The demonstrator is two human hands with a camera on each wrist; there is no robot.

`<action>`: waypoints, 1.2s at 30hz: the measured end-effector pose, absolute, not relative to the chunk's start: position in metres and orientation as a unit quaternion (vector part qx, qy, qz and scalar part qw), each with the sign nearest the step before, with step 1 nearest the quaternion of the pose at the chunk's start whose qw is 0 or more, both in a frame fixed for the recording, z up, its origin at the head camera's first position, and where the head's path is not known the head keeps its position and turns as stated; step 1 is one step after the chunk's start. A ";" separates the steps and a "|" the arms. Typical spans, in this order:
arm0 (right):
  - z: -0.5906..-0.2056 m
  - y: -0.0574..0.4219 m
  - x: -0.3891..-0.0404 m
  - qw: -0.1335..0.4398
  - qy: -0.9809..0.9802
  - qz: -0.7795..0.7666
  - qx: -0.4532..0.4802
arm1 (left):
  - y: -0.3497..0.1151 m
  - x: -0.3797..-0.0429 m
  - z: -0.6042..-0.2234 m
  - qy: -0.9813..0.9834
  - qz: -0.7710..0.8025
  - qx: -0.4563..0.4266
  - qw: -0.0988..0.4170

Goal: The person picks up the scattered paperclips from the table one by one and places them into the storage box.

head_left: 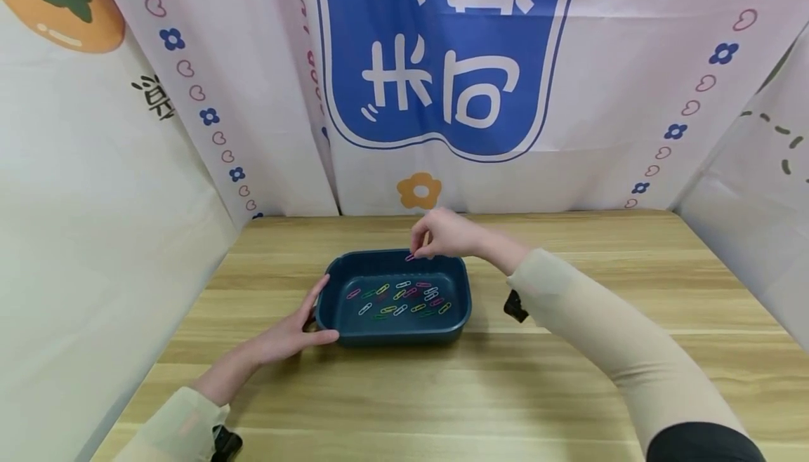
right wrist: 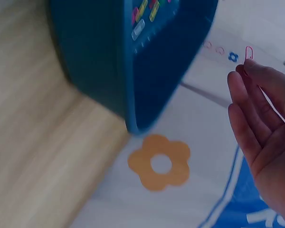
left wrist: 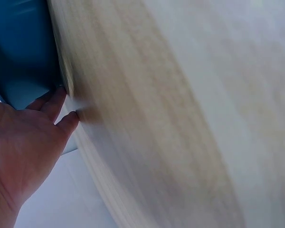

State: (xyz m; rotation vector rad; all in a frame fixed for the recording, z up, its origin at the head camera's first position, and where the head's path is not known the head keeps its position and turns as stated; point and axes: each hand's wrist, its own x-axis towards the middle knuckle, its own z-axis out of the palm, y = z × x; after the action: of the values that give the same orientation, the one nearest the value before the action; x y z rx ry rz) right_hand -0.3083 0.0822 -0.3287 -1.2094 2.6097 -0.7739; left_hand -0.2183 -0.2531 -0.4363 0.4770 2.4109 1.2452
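A dark blue plastic tray (head_left: 398, 339) stands on the wooden table with several coloured paper clips (head_left: 399, 295) scattered over its floor. My left hand (head_left: 287, 332) rests against the tray's left end, fingers and thumb spread straight along it. From the left wrist view, that hand (left wrist: 31, 133) has its fingertips low beside the tray's outer wall (left wrist: 26, 52). Over the tray's back rim, my right hand (head_left: 447, 234) pinches a pink paper clip (head_left: 410, 258) between thumb and finger. The right wrist view shows this clip (right wrist: 249, 52) sticking up past the fingertips, with the other fingers loosely bent.
Printed cloth (head_left: 278, 97) hangs right behind the table's back edge, and more cloth closes off the left and right sides. The wooden table top (head_left: 404, 406) stretches around the tray. A small black device (head_left: 515, 306) sits by the right wrist.
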 end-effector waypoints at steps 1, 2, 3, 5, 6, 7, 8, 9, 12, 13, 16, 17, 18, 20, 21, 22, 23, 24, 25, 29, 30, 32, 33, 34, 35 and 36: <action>-0.332 0.078 -0.309 0.087 0.873 -0.258 -0.405 | -0.253 -0.218 -0.436 0.858 0.444 0.170 0.193; -0.336 0.073 -0.310 0.093 0.872 -0.257 -0.406 | -0.253 -0.219 -0.436 0.859 0.443 0.170 0.193; -0.341 0.069 -0.310 0.098 0.872 -0.255 -0.407 | -0.253 -0.219 -0.436 0.860 0.442 0.169 0.193; -0.349 0.062 -0.311 0.104 0.873 -0.246 -0.408 | -0.253 -0.219 -0.435 0.860 0.442 0.168 0.194; -0.353 0.059 -0.310 0.106 0.875 -0.240 -0.407 | -0.253 -0.219 -0.435 0.860 0.441 0.168 0.193; -0.357 0.056 -0.310 0.109 0.876 -0.234 -0.407 | -0.252 -0.219 -0.435 0.861 0.439 0.167 0.193; -0.361 0.054 -0.309 0.111 0.878 -0.226 -0.406 | -0.252 -0.219 -0.435 0.862 0.438 0.167 0.192; -0.365 0.052 -0.308 0.110 0.881 -0.217 -0.406 | -0.252 -0.219 -0.434 0.863 0.437 0.167 0.192; -0.376 0.047 -0.306 0.118 0.886 -0.204 -0.400 | -0.252 -0.219 -0.434 0.864 0.434 0.167 0.191; -0.380 0.046 -0.305 0.122 0.886 -0.203 -0.398 | -0.252 -0.219 -0.434 0.864 0.434 0.168 0.191; -0.388 0.044 -0.304 0.137 0.890 -0.203 -0.386 | -0.252 -0.219 -0.433 0.863 0.436 0.168 0.192; -0.390 0.044 -0.303 0.141 0.891 -0.201 -0.381 | -0.252 -0.219 -0.433 0.862 0.437 0.168 0.192; -0.392 0.043 -0.303 0.144 0.894 -0.198 -0.376 | -0.252 -0.220 -0.434 0.862 0.437 0.169 0.193; -0.396 0.043 -0.303 0.144 0.898 -0.189 -0.371 | -0.252 -0.220 -0.434 0.862 0.437 0.168 0.192; -0.397 0.043 -0.303 0.141 0.900 -0.184 -0.369 | -0.252 -0.220 -0.435 0.862 0.437 0.168 0.192; -0.399 0.043 -0.303 0.139 0.901 -0.180 -0.368 | -0.252 -0.220 -0.435 0.862 0.437 0.169 0.192; -0.400 0.043 -0.303 0.136 0.903 -0.177 -0.368 | -0.252 -0.220 -0.435 0.863 0.437 0.169 0.192; -0.402 0.043 -0.304 0.132 0.904 -0.172 -0.367 | -0.252 -0.220 -0.435 0.863 0.436 0.169 0.191; -0.403 0.043 -0.304 0.128 0.906 -0.167 -0.367 | -0.252 -0.219 -0.436 0.863 0.436 0.169 0.191; -0.408 0.042 -0.306 0.118 0.910 -0.154 -0.365 | -0.252 -0.219 -0.436 0.865 0.433 0.168 0.189; -0.409 0.042 -0.306 0.118 0.911 -0.152 -0.365 | -0.252 -0.219 -0.436 0.866 0.432 0.167 0.189; -0.411 0.041 -0.306 0.117 0.911 -0.151 -0.365 | -0.252 -0.219 -0.436 0.866 0.432 0.165 0.189; -0.412 0.041 -0.307 0.116 0.912 -0.148 -0.365 | -0.252 -0.219 -0.436 0.866 0.432 0.165 0.189; -0.413 0.040 -0.307 0.116 0.911 -0.149 -0.366 | -0.253 -0.219 -0.436 0.866 0.432 0.165 0.189; -0.414 0.040 -0.307 0.115 0.911 -0.149 -0.366 | -0.253 -0.219 -0.436 0.866 0.433 0.165 0.189; -0.415 0.039 -0.307 0.115 0.911 -0.149 -0.366 | -0.253 -0.219 -0.437 0.866 0.433 0.165 0.189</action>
State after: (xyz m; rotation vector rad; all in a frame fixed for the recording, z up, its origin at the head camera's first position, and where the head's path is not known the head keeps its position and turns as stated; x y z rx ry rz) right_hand -0.3070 0.0392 -0.4149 -1.0731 2.6699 -0.4369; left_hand -0.2188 -0.2528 -0.4368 0.4639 2.4342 1.2160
